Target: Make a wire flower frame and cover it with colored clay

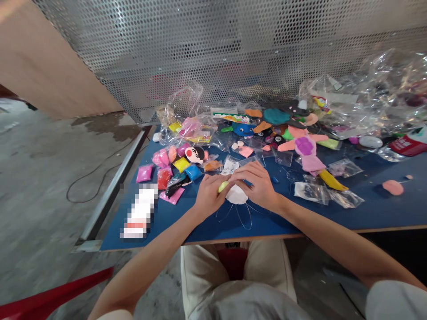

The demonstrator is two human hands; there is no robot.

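Note:
Between my two hands, a small lump of pale yellow-green modelling clay (223, 186) shows in the grip of my left hand (211, 189), whose fingers are closed round it. My right hand (255, 180) arches over from the other side, fingers bent, its tips meeting the left ones; what lies under them is partly hidden. Below the hands is a white rounded piece (237, 195) on the blue table, with thin wire loops (245, 218) reaching out from it toward me. A crumpled clear packet (230, 165) lies just beyond my fingers.
Several packets of coloured clay, one a pink packet (144, 173), lie to the left. A pink and purple clay figure (305, 146) and clear wrappers (312, 192) are at right. A bottle (408, 142) rests at the far right. Perforated metal sheeting (207, 49) stands behind the table (200, 229).

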